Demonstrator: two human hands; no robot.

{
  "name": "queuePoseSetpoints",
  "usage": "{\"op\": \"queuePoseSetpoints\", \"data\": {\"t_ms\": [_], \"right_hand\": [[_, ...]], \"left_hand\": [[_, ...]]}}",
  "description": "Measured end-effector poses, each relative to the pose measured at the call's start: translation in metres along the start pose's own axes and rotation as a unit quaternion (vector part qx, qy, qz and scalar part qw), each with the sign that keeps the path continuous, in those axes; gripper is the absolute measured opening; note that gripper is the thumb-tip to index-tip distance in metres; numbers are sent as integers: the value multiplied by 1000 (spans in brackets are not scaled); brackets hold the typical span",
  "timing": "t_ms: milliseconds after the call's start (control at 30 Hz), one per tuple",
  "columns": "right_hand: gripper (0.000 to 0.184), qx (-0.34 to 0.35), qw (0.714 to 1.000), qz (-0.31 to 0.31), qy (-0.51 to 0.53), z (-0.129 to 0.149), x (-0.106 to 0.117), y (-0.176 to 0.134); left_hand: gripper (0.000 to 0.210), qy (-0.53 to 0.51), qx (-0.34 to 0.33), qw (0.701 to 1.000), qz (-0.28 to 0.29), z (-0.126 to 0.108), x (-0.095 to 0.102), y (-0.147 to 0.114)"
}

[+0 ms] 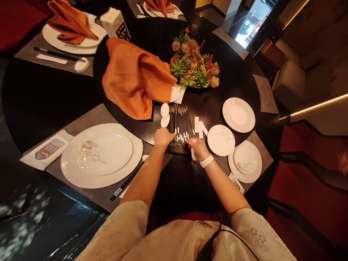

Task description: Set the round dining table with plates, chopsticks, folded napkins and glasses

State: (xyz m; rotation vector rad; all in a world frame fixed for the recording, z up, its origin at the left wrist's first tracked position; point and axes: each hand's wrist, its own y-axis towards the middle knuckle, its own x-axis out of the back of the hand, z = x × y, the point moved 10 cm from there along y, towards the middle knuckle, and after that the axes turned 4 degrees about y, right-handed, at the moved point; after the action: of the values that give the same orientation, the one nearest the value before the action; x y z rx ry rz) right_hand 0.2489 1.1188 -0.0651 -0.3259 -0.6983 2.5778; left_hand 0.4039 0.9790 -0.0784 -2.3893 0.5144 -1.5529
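Chopsticks [178, 123] lie on the table [179, 174] between your hands, long axis running away from you

Your left hand [163, 137] is at their left edge, its grip too hidden to tell; your right hand [199, 149], grip closed on a white item [193, 154], is just beside their near right ends

This looks like a restaurant dining room, with its round black table [49, 96], folded orange napkin [72, 23], stacked plates [114, 148] and red chairs [307, 185].

Left hand [163, 137] and right hand [200, 149] reach forward, fingers [190, 141] seemingly curled.
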Motion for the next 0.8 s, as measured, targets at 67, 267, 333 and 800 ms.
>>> {"op": "queuePoseSetpoints", "data": {"t_ms": [67, 267, 333, 800], "right_hand": [[24, -15, 1000, 8, -2, -6, -9, -1], [31, -8, 998, 26, 59, 0, -27, -11], [35, 9, 996, 28, 84, 8, -21, -17], [25, 67, 968, -133, 203, 28, 180, -102]], "left_hand": [[26, 28, 1, 1000, 6, -1, 5, -2], [13, -162, -38, 974, 153, -18, -13, -59], [16, -234, -79, 944, 219, -37, -28, -89], [41, 40, -86, 995, -20, -165, -67, -41]]}}
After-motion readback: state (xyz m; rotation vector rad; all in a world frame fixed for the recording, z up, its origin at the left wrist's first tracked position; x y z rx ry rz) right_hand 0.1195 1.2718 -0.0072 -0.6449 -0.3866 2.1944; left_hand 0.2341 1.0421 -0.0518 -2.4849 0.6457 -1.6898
